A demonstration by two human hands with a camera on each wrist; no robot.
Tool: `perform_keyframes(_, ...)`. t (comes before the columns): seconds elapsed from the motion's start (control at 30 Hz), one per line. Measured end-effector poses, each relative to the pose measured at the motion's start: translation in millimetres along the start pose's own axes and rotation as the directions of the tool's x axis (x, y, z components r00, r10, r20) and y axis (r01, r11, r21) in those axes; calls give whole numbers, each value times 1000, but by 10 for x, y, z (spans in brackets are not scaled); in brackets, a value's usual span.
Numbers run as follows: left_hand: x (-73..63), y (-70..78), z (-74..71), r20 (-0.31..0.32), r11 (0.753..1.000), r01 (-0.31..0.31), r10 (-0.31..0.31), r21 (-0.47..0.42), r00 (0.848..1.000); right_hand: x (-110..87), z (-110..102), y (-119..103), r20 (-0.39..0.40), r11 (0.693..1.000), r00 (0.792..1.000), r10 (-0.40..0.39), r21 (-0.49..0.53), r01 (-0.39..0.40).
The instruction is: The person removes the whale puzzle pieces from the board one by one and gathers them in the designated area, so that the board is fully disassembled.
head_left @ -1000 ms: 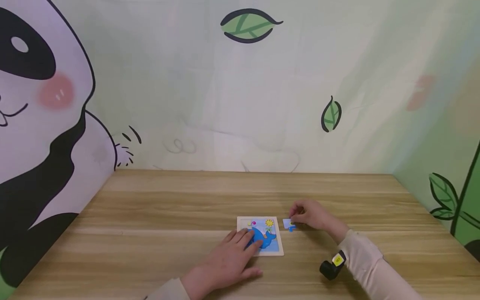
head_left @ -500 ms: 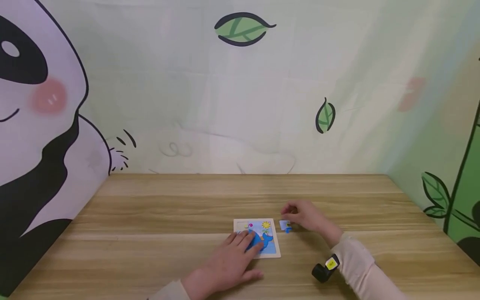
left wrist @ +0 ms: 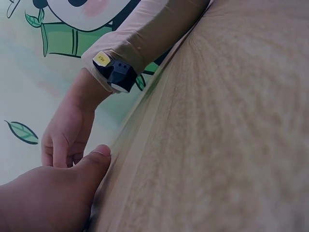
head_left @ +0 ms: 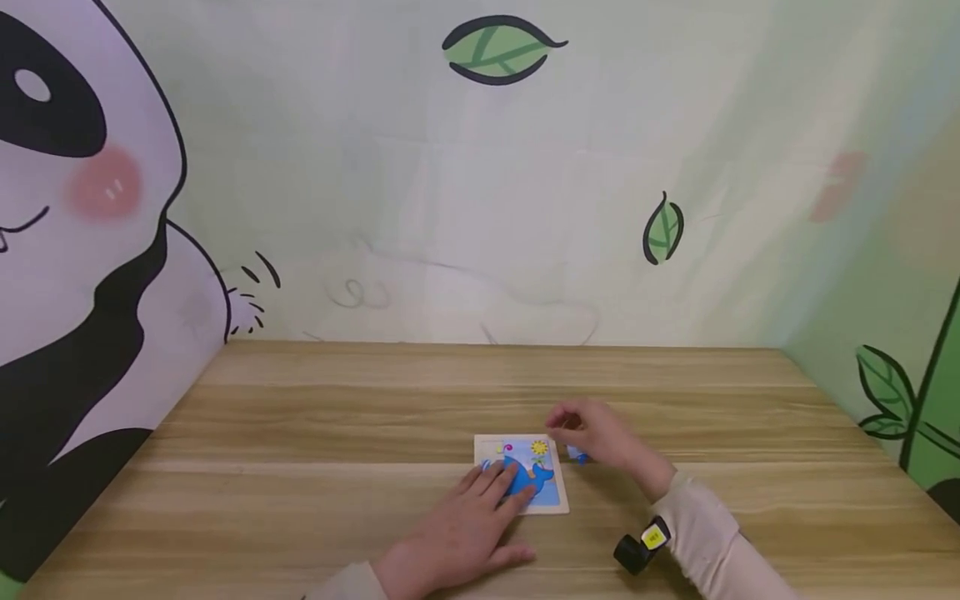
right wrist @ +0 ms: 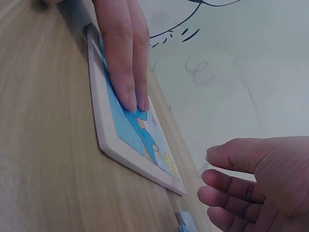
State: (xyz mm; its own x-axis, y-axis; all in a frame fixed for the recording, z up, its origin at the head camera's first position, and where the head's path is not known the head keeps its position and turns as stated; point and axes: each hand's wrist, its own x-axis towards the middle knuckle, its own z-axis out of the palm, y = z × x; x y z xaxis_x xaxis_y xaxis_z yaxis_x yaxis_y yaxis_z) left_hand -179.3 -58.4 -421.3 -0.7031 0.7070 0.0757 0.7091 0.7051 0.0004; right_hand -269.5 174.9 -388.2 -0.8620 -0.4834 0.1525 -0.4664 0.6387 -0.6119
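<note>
A small square picture puzzle [head_left: 545, 492] of a blue whale and a yellow sun lies on the table in a pale wooden frame. My left hand [head_left: 457, 529] rests on it, fingers laid straight over the lower left part and hiding it. In the right wrist view two of the left fingers [right wrist: 126, 63] press on the whale. My right hand [head_left: 600, 437] hovers by the frame's upper right corner. Its thumb and curved fingers stand apart with nothing between them, as the right wrist view shows. A blue puzzle piece [head_left: 576, 454] lies right of the frame, partly hidden by that hand.
The wooden table [head_left: 300, 417] reaches back to a wall cloth [head_left: 420, 183] printed with leaves and a panda. A black wrist camera [head_left: 636, 550] with a yellow label sticks out from the right sleeve.
My right hand has moved left from the loose piece towards the frame's upper right corner, leaving the piece on the table. The left hand stays on the puzzle.
</note>
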Motion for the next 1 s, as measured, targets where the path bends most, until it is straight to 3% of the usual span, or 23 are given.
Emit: perform_keyframes(1.0,33,-17,16,7,1000,-1,1,23,1000,169,194,-200,119,992,985,-122,-28,126)
